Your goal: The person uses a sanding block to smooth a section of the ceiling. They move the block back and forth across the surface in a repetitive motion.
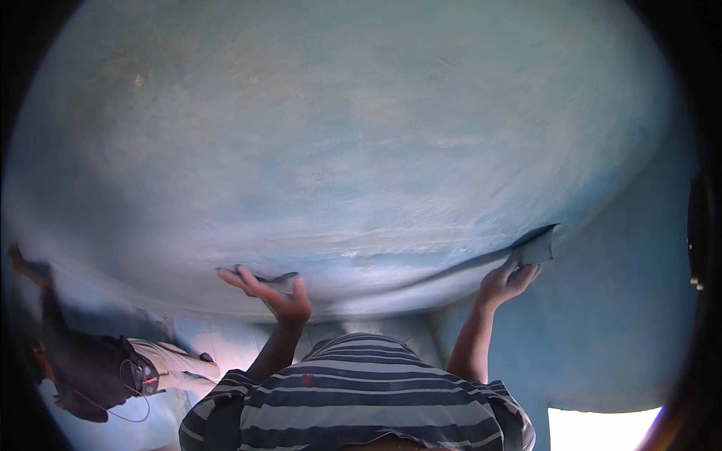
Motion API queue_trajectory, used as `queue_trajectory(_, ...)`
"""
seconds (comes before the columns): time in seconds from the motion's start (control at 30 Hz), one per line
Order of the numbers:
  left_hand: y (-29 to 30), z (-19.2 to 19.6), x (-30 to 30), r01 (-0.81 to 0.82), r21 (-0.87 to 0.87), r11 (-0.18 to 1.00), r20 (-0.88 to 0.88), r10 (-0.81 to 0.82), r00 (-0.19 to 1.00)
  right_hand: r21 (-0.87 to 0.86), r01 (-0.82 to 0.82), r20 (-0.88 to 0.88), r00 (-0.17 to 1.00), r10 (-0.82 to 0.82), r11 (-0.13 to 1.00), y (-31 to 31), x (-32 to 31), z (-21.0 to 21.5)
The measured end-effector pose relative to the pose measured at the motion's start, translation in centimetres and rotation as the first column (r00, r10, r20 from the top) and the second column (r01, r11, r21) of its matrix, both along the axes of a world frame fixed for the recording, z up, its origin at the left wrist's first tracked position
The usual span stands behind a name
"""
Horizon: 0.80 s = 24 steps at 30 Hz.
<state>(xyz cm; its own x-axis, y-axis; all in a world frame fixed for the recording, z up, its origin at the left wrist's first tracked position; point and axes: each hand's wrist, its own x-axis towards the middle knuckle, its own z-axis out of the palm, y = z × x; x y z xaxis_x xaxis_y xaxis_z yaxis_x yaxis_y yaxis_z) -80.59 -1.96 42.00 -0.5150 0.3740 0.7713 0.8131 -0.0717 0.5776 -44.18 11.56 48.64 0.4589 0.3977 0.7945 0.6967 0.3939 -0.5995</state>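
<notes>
In front of me rises a patchy blue-and-white wall (361, 135), smeared with whitish streaks. My right hand (508, 282), at the right, grips a flat grey sheet (538, 249) that looks like sandpaper. The sheet's upper edge meets the wall, with a dark shadow beside it. My left hand (278, 299) is raised to the wall on the left. Between its thumb and fingers a thin grey sheet (283, 281) shows in part, dark along the edge. That hand is somewhat blurred, and its fingers cover most of the sheet.
At the lower left another person (98, 368) in a dark top and light trousers reaches an arm to the same wall. A blue side wall (602, 323) stands on my right, with a bright opening (602, 430) low in it. A dark object (699, 225) shows at the right rim.
</notes>
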Motion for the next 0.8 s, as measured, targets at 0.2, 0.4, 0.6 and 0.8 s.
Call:
queue_trajectory(0.2, -1.3, -3.7, -2.6, 0.015, -0.086, 0.996, -0.002, -0.015, 1.0, 0.077, -0.082, 0.233, 0.97, 0.062, 0.994, -2.3, -6.4, -1.6)
queue_trajectory(0.4, -2.0, -4.6, -4.7, -0.083, -0.182, 0.98, -0.103, 0.065, 0.993, 0.017, -0.04, -0.021, 0.999, 0.04, 0.999, -1.0, -4.2, -2.5)
queue_trajectory(0.6, -3.1, -4.9, -6.0, -0.132, -0.254, 0.958, -0.182, 0.087, 0.98, 0.071, -0.129, 0.149, 0.982, 0.117, 0.989, -2.8, -5.8, -3.4)
queue_trajectory(0.8, -5.3, -4.5, -6.7, -0.053, -0.426, 0.903, -0.105, 0.009, 0.994, -0.129, -0.115, -0.21, 0.974, 0.086, 0.985, -0.8, -1.3, -4.3)
